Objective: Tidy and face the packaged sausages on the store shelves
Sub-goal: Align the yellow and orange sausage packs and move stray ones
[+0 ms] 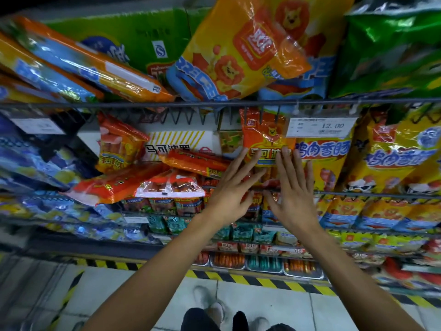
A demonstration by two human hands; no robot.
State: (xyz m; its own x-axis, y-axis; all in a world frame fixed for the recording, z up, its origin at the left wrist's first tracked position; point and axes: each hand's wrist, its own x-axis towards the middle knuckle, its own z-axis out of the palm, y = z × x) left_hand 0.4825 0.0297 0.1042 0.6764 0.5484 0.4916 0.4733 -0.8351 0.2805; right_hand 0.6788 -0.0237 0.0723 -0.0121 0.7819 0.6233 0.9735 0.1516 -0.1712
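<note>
Centrally, both hands reach up to an upright orange plastic sausage pack with a bear-face print (265, 139) standing on the middle wire shelf (358, 193). Left hand (230, 189): fingers straight and spread, fingertips pressing the pack's lower left face, nothing grasped. Right hand (292, 187): fingers likewise extended flat against the pack's lower right face, releasing rather than gripping. A white price tag reading 12.00 (321, 127) hangs from the upper shelf rail (119, 105), just right of the pack's top. Left of the hands, several red-orange sausage packs (167, 180) lie toppled and overlapping. Right of the pack stand yellow sausage bags with blue lettering (327, 161). Above the rail leans a large yellow bag with lion faces (250, 48). Below, the tiled floor carries a black-and-yellow striped strip (250, 279).
</note>
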